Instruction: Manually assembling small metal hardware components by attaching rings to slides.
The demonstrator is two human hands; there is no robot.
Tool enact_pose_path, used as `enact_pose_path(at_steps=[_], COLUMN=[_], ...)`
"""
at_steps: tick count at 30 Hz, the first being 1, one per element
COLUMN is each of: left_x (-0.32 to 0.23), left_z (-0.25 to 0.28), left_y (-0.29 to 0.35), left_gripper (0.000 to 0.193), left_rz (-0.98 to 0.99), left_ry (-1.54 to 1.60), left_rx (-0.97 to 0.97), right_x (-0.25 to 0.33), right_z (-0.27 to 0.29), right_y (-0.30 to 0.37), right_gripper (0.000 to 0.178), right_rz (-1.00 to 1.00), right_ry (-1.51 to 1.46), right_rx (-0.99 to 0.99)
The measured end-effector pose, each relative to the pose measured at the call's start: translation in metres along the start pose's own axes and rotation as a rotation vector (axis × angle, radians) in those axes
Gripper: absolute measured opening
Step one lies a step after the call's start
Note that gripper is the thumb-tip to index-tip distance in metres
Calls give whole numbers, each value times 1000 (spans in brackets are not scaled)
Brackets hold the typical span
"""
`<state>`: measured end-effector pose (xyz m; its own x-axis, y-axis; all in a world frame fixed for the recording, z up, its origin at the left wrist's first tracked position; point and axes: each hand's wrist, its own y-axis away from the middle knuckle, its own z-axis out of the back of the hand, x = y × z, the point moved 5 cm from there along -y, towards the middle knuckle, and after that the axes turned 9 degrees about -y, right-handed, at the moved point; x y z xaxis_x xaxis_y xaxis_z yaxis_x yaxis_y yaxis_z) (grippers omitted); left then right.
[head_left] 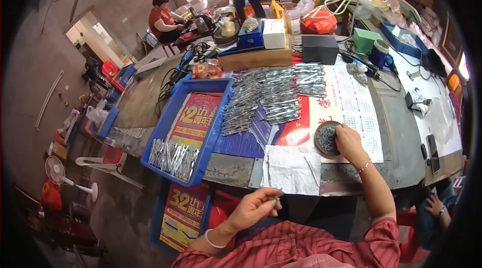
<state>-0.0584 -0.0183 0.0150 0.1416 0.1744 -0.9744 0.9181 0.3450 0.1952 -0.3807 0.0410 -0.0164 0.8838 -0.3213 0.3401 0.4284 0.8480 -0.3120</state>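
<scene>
The shallow round dish (pixel 318 143) is brown-rimmed and contains short dark-grey pieces (pixel 328 137). It lies flat on the near part of the calendar sheet (pixel 364 112), opening upward; the pieces' long axes vary in direction. The right hand (pixel 350 142) contacts the right rim, fingers bent and narrow. The left hand (pixel 256 209), near-left, has curled fingers; their contents cannot be determined.

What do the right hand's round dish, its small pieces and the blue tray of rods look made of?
Round dish: perhaps metal or plastic; its dull brown-grey rim leaves it open. Small pieces: probably metal, grey with pale glints. Blue tray: likely moulded plastic, uniform colour, slight sheen.
</scene>
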Motion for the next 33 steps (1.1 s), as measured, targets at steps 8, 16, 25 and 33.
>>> enact_pose_path(at_steps=[8, 16, 25, 33], left_x=[14, 21, 18, 15], left_z=[-41, -39, -31, -31], left_y=[-16, -22, -33, -30], left_gripper=[28, 20, 13, 13], left_rz=[-51, 6, -97, -126], left_ry=[142, 106, -107, -220], left_rx=[110, 6, -81, -69], right_x=[1, 18, 109, 118], right_z=[13, 37, 17, 3], right_y=[3, 10, 91, 106], right_gripper=[9, 10, 20, 16], right_rz=[-57, -146, -350, -577], right_ry=[-96, -597, -1682, -1944], right_rx=[-51, -62, 317, 264])
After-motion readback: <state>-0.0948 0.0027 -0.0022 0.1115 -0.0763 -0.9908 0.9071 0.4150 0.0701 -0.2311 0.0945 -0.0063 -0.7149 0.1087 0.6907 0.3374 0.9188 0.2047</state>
